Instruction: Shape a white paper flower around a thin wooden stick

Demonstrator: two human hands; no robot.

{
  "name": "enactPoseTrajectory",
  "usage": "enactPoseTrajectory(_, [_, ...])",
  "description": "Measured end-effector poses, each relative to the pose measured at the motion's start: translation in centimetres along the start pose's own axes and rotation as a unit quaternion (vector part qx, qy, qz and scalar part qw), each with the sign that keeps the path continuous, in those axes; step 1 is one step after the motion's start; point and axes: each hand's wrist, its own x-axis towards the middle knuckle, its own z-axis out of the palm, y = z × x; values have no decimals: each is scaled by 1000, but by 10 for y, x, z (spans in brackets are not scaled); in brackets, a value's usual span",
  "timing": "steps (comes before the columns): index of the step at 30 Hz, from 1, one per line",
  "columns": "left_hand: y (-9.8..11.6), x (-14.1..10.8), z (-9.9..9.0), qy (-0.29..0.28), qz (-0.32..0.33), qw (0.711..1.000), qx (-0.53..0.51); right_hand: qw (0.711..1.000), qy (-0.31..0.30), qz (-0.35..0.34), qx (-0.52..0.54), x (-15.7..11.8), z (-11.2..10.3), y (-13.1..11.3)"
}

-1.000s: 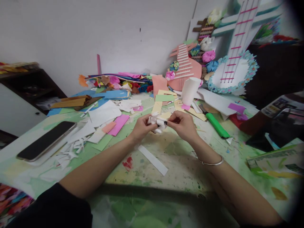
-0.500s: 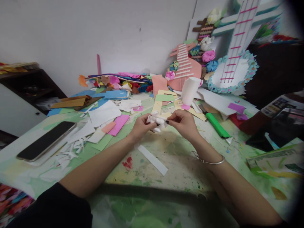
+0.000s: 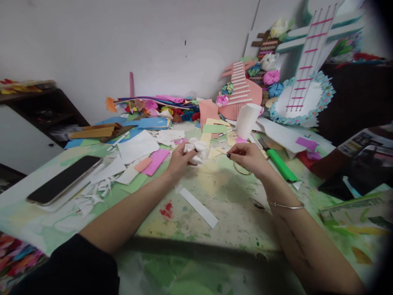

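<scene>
My left hand (image 3: 179,159) is closed around a crumpled white paper flower (image 3: 197,150), its thumb pressed on the near side. To the right, my right hand (image 3: 247,159) is apart from the flower. Its thumb and forefinger pinch a thin wooden stick (image 3: 221,152) that points left toward the flower. A thin pale ring (image 3: 242,169) shows just below the right hand's fingers. On the table in front of both hands lies a white paper strip (image 3: 199,207).
A phone (image 3: 65,179) and paper scraps (image 3: 92,196) lie left. A white roll (image 3: 247,121) stands behind my right hand, with a green cutter knife (image 3: 281,164) beside it. Paper instruments (image 3: 303,96) with flowers lean at the back right. A dark bottle (image 3: 353,151) stands at right.
My right hand has drawn away from the paper flower to the right, and the thin stick now shows in its fingers. The flower, still in my left hand, is seen more fully.
</scene>
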Motion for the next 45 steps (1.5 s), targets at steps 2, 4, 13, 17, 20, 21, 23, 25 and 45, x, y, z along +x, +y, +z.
enactPoseTrajectory(2, [-1, -1, 2, -20, -10, 1000, 8, 999, 6, -7, 33, -1, -2, -2])
enactPoseTrajectory(4, [-1, -3, 5, -50, -18, 998, 16, 998, -7, -26, 48, -2, -1, -5])
enactPoseTrajectory(13, [3, -12, 13, -150, -5, 987, 54, 997, -33, -74, -3, -6, 10, -10])
enactPoseTrajectory(17, [4, -13, 12, -159, -1, 984, 80, 995, -35, -96, -10, -8, 13, -11])
enactPoseTrajectory(20, [3, -12, 12, -162, 2, 981, 107, 993, -47, -111, -21, -9, 15, -10])
enactPoseTrajectory(21, [3, -12, 12, -163, 4, 980, 113, 992, -49, -114, -28, -8, 16, -9])
enactPoseTrajectory(23, [2, -12, 12, -168, 9, 979, 114, 990, -50, -120, -44, -8, 17, -8])
enactPoseTrajectory(25, [1, -13, 12, -176, 13, 978, 109, 989, -48, -125, -61, -7, 18, -6])
enactPoseTrajectory(45, [3, -16, 12, -221, -20, 973, 58, 974, -31, -186, -124, -9, 22, -4])
